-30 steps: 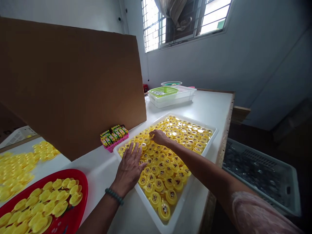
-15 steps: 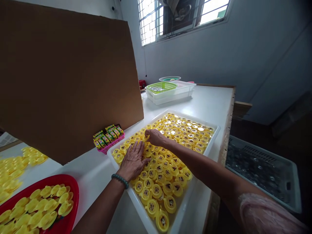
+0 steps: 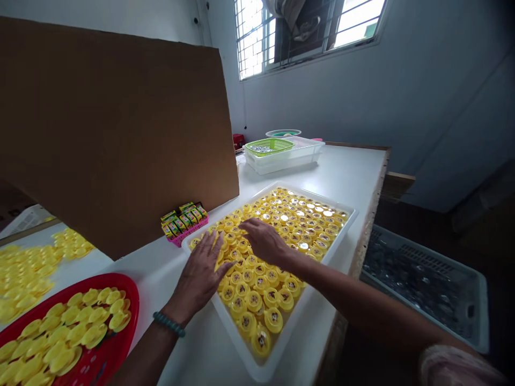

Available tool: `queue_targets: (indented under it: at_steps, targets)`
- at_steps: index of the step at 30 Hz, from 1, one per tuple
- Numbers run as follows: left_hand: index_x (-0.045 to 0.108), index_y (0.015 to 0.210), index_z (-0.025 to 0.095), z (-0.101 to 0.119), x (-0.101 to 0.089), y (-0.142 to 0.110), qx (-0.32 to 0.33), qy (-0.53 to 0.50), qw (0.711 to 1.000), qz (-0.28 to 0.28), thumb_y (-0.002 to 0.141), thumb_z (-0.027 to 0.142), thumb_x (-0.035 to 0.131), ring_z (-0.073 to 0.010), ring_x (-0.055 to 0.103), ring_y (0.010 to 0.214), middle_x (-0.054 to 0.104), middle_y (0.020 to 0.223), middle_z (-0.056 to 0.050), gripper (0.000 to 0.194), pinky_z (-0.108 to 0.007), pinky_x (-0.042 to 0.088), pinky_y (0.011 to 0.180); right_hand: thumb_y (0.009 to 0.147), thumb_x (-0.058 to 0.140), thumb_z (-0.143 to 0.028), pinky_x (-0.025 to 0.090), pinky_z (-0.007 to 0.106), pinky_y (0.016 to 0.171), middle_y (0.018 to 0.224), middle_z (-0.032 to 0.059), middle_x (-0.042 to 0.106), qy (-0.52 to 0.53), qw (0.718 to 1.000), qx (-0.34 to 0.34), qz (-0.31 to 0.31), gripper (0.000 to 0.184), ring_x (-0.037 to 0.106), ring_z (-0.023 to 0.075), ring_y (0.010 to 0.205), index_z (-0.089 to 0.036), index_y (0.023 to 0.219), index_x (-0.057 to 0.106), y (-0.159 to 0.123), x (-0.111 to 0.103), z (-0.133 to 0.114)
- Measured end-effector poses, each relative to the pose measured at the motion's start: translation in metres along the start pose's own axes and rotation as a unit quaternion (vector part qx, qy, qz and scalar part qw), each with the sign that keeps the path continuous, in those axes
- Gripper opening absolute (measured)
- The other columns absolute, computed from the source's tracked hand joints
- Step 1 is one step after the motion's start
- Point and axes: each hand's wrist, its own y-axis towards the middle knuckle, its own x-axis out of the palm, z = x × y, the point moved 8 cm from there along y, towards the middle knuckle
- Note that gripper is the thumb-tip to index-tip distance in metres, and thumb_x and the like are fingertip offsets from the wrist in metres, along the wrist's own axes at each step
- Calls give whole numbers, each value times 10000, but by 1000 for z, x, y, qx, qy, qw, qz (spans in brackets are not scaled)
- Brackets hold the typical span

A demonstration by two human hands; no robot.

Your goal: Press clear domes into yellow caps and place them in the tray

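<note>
A white plastic tray is filled with rows of round yellow plastic pieces, each with a small printed picture in its middle. Over the tray's left edge is my left hand, palm down, fingers spread, holding nothing that I can see. My right hand hovers over the middle of the tray with its fingers stretched out and apart from the thumb. No piece shows in it. Whether its fingertips touch the pieces below is hard to tell.
At the lower left a red tray holds yellow pieces, with a loose yellow pile behind it. A cardboard sheet stands upright beside a pink basket of small packets. Farther back is a clear bin; a grey crate sits low right.
My left hand has lifted off the pieces and shifted left toward the tray's edge. My right hand has opened from a pinch and moved slightly right. The view has shifted a little.
</note>
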Motion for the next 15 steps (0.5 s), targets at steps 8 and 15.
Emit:
queue_targets:
  at_steps: [8,15]
  targets:
    - [566,1159,212,-38,-73,-165,-227,-37,966,120,845,422,486,-234,544,1126,618,1186,-80,386,-374,451,954,890,467,-152,435,203,760,990,66,622,158,959,-155,-178,166,581,133,878,-174,1010,579,-139,32,-149]
    - [680,927,267,-26,-62,-309,-426,-63,903,1,765,460,556,-142,636,624,704,874,-11,281,-203,513,519,820,602,-308,386,262,862,1163,91,554,115,911,-280,-279,263,518,184,1000,-197,1057,577,-197,84,-221]
